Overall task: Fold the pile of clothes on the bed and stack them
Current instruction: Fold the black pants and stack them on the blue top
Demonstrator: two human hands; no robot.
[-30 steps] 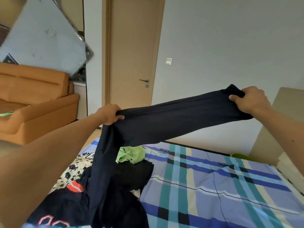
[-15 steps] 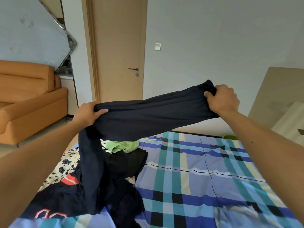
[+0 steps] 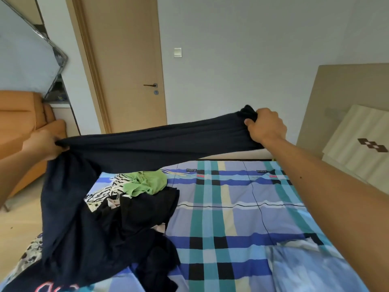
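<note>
We stretch a long dark navy fabric garment point(image 3: 160, 142) taut above the blue-and-teal plaid bed point(image 3: 231, 218). Left hand point(image 3: 45, 145) and right hand point(image 3: 266, 127) each curl their fingers around a bunched section, likely to straighten it for folding. Its tail drapes onto the unfolded pile point(image 3: 134, 209) on the bed's left.

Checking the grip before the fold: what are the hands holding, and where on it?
Both hold one dark navy garment: right hand grips its bunched end, left hand grips it partway along; the rest hangs down.
</note>
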